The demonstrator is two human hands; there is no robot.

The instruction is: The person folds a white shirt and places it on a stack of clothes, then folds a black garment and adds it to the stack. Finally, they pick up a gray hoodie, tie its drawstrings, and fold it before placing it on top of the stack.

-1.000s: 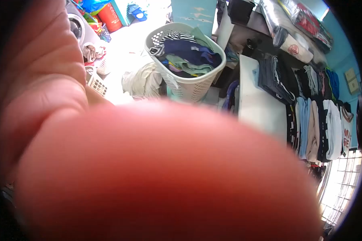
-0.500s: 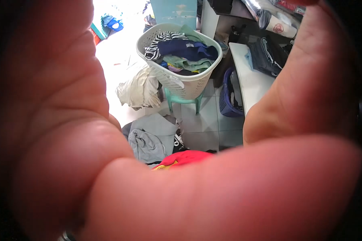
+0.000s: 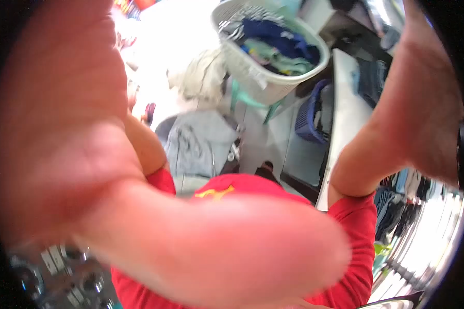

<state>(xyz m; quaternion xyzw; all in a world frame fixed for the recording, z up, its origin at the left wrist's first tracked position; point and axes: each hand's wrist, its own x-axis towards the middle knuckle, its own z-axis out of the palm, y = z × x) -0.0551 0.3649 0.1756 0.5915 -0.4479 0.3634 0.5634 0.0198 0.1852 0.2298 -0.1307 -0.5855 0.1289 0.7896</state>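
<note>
My left hand [image 3: 67,129] is very close to the lens, filling the left side of the view. Its thumb stretches across the lower middle, apart from the palm, with nothing visible in it; the other fingers are out of frame. At the right edge, my right hand [image 3: 423,108] is raised close to the camera, its fingers cut off by the dark border. Whether it touches or holds anything is hidden. Between and beyond the hands stands a white laundry basket [image 3: 265,85] of clothes, including navy, green and striped pieces, on a green stool [image 3: 242,98].
Grey clothes [image 3: 198,141] lie on the tiled floor, with a cream cloth bundle [image 3: 203,74] behind them. A blue basket [image 3: 307,116] stands beside a white tabletop [image 3: 343,92] with dark folded clothes [image 3: 371,80]. Clothes hang on a rack [image 3: 392,206] at right.
The view has tilted and shifted, showing more of the red shirt and the clothes rack. My left thumb now covers less of the right side, and my right forearm shows more fully.
</note>
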